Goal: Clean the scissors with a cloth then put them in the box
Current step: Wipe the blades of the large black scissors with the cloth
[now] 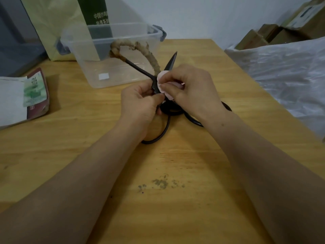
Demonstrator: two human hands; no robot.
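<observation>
My left hand (140, 101) grips a pair of dark scissors (139, 68) near the pivot, above the wooden table (158, 208). One handle loop, wrapped in beige fabric, arcs toward the box, and a dark blade tip points up and away. My right hand (190, 88) pinches a small pale pink cloth (162, 76) against the metal beside the pivot. The clear plastic box (91, 71) with grey latches stands open just beyond the hands. A second pair of black scissors (168, 111) lies on the table under my hands, partly hidden.
A yellow-green paper bag (52, 23) stands behind the box. A white and red packet (26, 97) lies at the left edge. White plastic sheeting (281, 71) covers the right side, with cardboard boxes (274, 34) behind it. A grey stain (161, 184) marks the near tabletop.
</observation>
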